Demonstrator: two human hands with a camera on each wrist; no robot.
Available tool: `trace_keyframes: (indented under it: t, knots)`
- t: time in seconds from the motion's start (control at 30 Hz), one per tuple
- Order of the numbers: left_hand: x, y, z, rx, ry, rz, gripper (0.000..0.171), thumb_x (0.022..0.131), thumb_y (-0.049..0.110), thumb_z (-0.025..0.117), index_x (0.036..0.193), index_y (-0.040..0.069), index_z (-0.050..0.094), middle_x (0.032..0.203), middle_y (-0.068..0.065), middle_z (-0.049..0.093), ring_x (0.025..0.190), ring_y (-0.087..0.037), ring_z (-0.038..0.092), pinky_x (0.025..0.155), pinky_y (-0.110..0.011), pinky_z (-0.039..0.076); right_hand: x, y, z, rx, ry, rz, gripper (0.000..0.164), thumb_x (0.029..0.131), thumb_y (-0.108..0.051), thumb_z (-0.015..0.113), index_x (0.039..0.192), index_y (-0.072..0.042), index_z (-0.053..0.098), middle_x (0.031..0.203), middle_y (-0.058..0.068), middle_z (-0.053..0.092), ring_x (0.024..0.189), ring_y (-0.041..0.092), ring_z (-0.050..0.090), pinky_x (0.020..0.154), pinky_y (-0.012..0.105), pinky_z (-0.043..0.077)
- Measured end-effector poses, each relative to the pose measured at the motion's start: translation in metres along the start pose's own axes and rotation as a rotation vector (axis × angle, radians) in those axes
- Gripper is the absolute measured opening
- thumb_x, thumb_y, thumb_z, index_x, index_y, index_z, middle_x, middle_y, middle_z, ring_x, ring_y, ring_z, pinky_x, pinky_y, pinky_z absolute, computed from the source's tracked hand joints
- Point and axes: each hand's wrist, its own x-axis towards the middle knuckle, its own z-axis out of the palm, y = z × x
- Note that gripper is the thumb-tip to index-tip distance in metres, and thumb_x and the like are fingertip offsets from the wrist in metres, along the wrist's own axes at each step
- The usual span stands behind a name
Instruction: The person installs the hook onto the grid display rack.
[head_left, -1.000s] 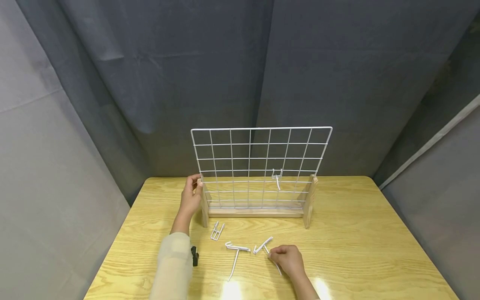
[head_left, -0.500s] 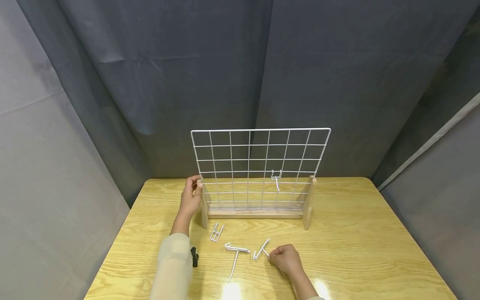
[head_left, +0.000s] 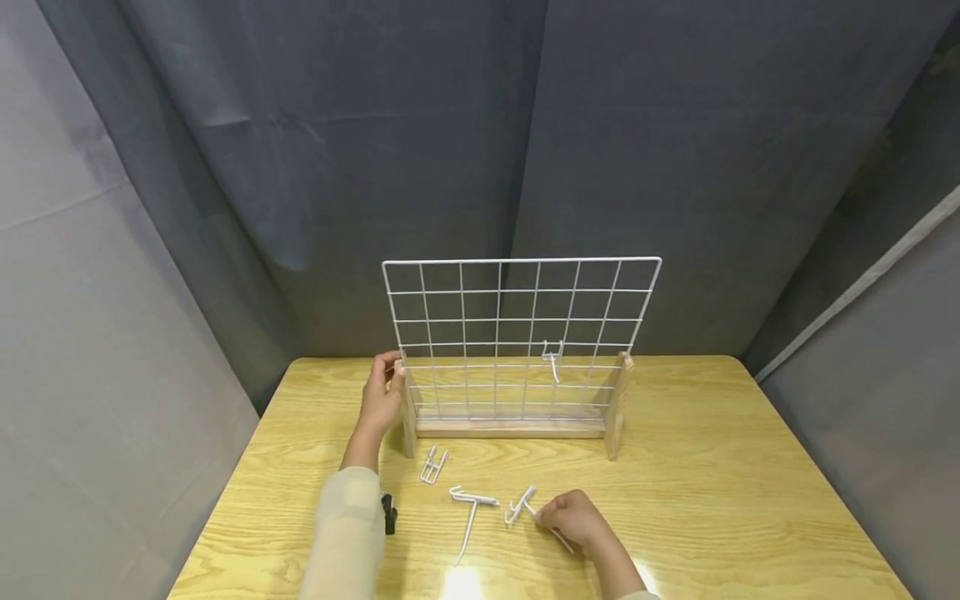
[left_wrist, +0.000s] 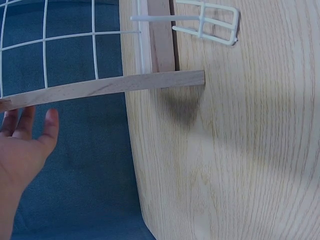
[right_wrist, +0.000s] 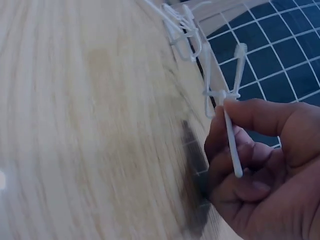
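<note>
A white wire grid panel (head_left: 497, 318) stands in a wooden base (head_left: 510, 427) with two uprights. My left hand (head_left: 381, 402) holds the left upright (left_wrist: 100, 86), its fingers partly hidden behind the wood in the left wrist view. My right hand (head_left: 576, 518) pinches the stem of a white wire hook (right_wrist: 231, 132) between thumb and fingers, low over the table in front of the stand. The double-pronged end of this hook points away from the hand. Another white hook (head_left: 471, 517) lies left of it, and a third hook (head_left: 553, 362) hangs on the grid's right half.
A small white wire bracket (head_left: 433, 465) lies before the base's left end. The yellow wood-grain table (head_left: 712, 483) carries everything, with dark grey cloth (head_left: 420, 150) behind it and lighter cloth (head_left: 90, 333) at the left.
The hook in my right hand has turned and its pronged end has drawn slightly nearer to me. The left hand stays at the upright.
</note>
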Motion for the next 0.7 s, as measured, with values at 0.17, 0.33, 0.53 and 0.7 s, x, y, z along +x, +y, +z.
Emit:
trace_keyframes:
  t: [0.17, 0.33, 0.53, 0.7]
  knots:
    - [-0.0002, -0.0002, -0.0005, 0.001, 0.001, 0.005, 0.027, 0.097, 0.008, 0.046, 0.125, 0.006, 0.044, 0.130, -0.017, 0.046, 0.122, -0.037, 0.041, 0.100, -0.049, 0.035, 0.0006, 0.0016, -0.0028, 0.192, -0.096, 0.022, 0.016, 0.083, -0.004, 0.060, 0.083, 0.012, 0.062, 0.064, -0.001, 0.052, 0.052, 0.007, 0.043, 0.046, 0.015, 0.038]
    - [-0.0003, -0.0004, -0.0007, -0.012, 0.001, 0.016, 0.027, 0.097, 0.007, 0.047, 0.124, 0.005, 0.045, 0.129, -0.019, 0.047, 0.121, -0.038, 0.042, 0.100, -0.050, 0.035, 0.0031, 0.0048, -0.0014, 0.355, -0.123, 0.040, 0.026, 0.085, -0.008, 0.063, 0.098, 0.015, 0.060, 0.071, 0.002, 0.058, 0.056, 0.008, 0.045, 0.047, 0.015, 0.037]
    - [0.0003, -0.0011, -0.0006, -0.008, 0.001, 0.020, 0.027, 0.097, 0.008, 0.046, 0.125, 0.005, 0.044, 0.129, -0.018, 0.047, 0.122, -0.038, 0.041, 0.100, -0.050, 0.035, 0.0056, 0.0025, 0.0003, 0.492, -0.173, 0.062, 0.028, 0.087, -0.011, 0.061, 0.101, 0.014, 0.060, 0.074, 0.001, 0.057, 0.055, 0.006, 0.041, 0.043, 0.013, 0.033]
    - [0.0010, -0.0021, -0.0006, -0.018, -0.005, 0.030, 0.029, 0.097, 0.007, 0.046, 0.126, 0.001, 0.043, 0.129, -0.020, 0.046, 0.122, -0.039, 0.041, 0.099, -0.050, 0.035, 0.0092, -0.0049, -0.0028, 0.631, -0.272, 0.051, 0.016, 0.092, -0.009, 0.054, 0.096, 0.004, 0.062, 0.074, 0.000, 0.059, 0.054, 0.004, 0.047, 0.044, 0.012, 0.039]
